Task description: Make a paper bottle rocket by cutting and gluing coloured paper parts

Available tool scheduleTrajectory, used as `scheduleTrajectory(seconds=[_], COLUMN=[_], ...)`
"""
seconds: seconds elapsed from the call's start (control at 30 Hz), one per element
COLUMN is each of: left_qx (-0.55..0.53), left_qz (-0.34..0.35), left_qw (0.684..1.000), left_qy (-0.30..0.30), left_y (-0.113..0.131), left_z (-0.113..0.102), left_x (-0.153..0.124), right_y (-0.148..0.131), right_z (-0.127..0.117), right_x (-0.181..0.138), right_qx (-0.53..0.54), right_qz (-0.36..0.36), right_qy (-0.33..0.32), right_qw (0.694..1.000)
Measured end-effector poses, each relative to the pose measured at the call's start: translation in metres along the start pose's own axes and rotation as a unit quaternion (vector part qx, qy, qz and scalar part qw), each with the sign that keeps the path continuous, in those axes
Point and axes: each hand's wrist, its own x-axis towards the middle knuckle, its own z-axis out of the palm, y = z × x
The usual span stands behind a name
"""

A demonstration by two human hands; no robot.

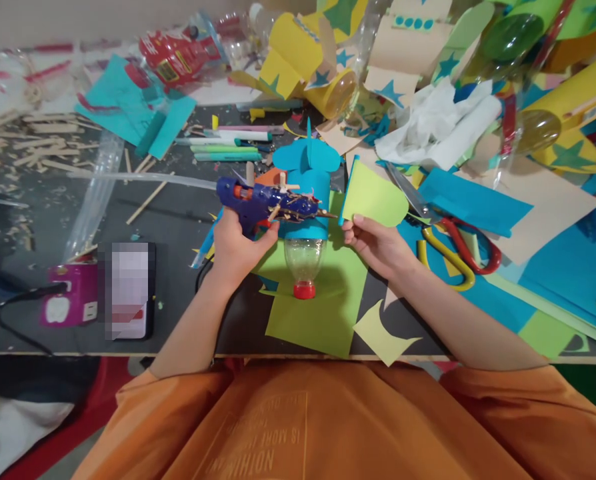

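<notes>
My left hand (238,247) is closed around the grip of a blue glue gun (265,202), whose nozzle points right at a lime-green paper cutout. My right hand (375,243) pinches that green cutout (373,198) by its lower edge and holds it upright. Between the hands lies a clear plastic bottle (305,260) with a red cap, wrapped in blue paper with blue fins (307,157). It rests on a green paper sheet (318,313).
Scissors with red and yellow handles (453,247) lie right of my right hand. A phone (131,290) and a purple power strip (71,293) sit at the left. Markers (228,147), wooden sticks (43,143), crumpled white paper (438,127) and coloured paper scraps crowd the back.
</notes>
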Motion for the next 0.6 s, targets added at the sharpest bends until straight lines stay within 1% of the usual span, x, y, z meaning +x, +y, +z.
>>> scheduleTrajectory(seconds=[0.17, 0.27, 0.37, 0.47, 0.6], left_qx=[0.028, 0.049, 0.068, 0.072, 0.065], left_qz=[0.024, 0.041, 0.047, 0.048, 0.048], left_qw=[0.999, 0.998, 0.997, 0.996, 0.997], left_qy=[-0.019, -0.008, 0.007, 0.004, 0.001], left_y=[0.0011, -0.0007, -0.0019, -0.0024, -0.0011], left_z=[-0.0041, -0.0044, -0.0039, -0.0042, -0.0048], left_x=[-0.0021, -0.0028, -0.0035, -0.0035, -0.002], right_y=[0.0001, 0.0, 0.0004, 0.0011, 0.0015], right_z=[0.002, 0.0025, 0.002, 0.0008, 0.0001], right_x=[-0.0007, -0.0007, -0.0002, 0.0001, -0.0001], right_qx=[0.031, 0.025, 0.008, -0.008, -0.004], right_qz=[0.007, 0.01, 0.003, -0.009, -0.003], right_qy=[0.017, 0.026, 0.019, 0.008, 0.014], right_qw=[0.999, 0.999, 1.0, 1.0, 1.0])
